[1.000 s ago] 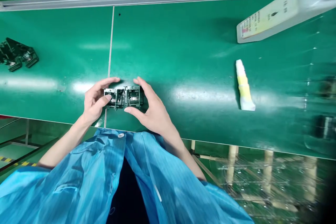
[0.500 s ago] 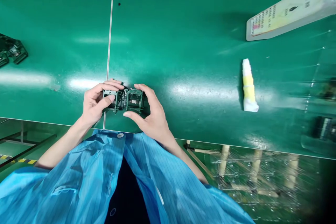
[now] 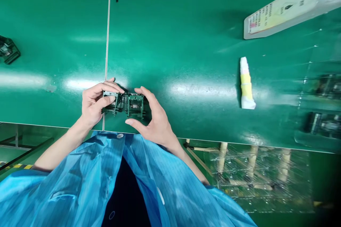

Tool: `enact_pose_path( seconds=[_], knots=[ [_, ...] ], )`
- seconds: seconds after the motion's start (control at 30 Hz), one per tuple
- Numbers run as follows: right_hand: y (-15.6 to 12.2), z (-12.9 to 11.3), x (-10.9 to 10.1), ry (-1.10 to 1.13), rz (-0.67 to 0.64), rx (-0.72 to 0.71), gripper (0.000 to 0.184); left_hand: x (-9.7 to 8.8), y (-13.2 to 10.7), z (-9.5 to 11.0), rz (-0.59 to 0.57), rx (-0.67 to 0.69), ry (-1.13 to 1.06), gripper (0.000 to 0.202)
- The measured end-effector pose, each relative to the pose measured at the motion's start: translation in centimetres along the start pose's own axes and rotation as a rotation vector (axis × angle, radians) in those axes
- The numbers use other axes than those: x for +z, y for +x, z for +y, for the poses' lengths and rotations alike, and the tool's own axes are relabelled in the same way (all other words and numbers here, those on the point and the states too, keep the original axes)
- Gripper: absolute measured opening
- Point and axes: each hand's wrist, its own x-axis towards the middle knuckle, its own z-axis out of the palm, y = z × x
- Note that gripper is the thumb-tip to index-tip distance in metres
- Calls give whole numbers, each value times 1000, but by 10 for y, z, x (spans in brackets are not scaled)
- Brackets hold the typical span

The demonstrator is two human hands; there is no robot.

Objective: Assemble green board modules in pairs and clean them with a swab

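Observation:
My left hand (image 3: 93,103) is closed around a green circuit-board assembly (image 3: 114,104), with the thumb laid across its top and the fingers along its far side. Close to its right, a second similar green circuit-board assembly (image 3: 135,105) sits on the green worktable (image 3: 186,64). Around that second piece my right hand (image 3: 151,117) is spread in a wide C. Its forefinger lies by the far edge, and the thumb stands a little off the near edge. The other right fingers are hidden.
A white and yellow wrapped stick-like item (image 3: 246,85) lies to the right. Behind it is a labelled translucent jug (image 3: 282,10). More board assemblies lie at the far left (image 3: 7,49) and right (image 3: 323,124). Below the table edge are stacked clear trays (image 3: 261,181).
My right thumb has moved slightly away from the right assembly, which has turned a little. A slightly wider gap shows between the two assemblies. The whole view has shifted a little.

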Motion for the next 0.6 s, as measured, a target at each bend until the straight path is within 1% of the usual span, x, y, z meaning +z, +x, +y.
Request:
enact_pose_path(
  seconds=[0.07, 0.1, 0.13, 0.23, 0.3, 0.33, 0.4, 0.47, 0.53, 0.6],
  knots=[
    [-3, 1, -3, 15, -16, -22, 81, -3, 1, 1, -31, 5, 23, 6],
    [-4, 1, -4, 16, -26, -23, 81, -7, 0, 1, -56, 6, 38, 10],
    [-5, 1, -6, 13, -35, -19, 78, -12, -1, 1, -85, 6, 50, 18],
    [-8, 0, -9, -6, -56, 8, 68, -30, -10, 2, -191, 21, 82, 55],
    [-10, -1, -11, -11, -61, 24, 66, -41, -20, 4, -257, 17, 168, 75],
    [-10, 0, -11, -14, -61, 31, 67, -45, -25, 5, -279, -3, 237, 81],
    [-9, 1, -11, -34, -63, 47, 68, -47, -33, 7, -291, -72, 381, 84],
    [-6, 1, -13, -68, -70, 53, 67, -44, -37, 9, -285, -118, 463, 78],
    [-3, -1, -14, -107, -70, 37, 66, -37, -37, 12, -278, -112, 477, 69],
    [-2, -6, -17, -154, -53, 16, 64, -31, -36, 16, -283, -88, 463, 66]
  ],
)
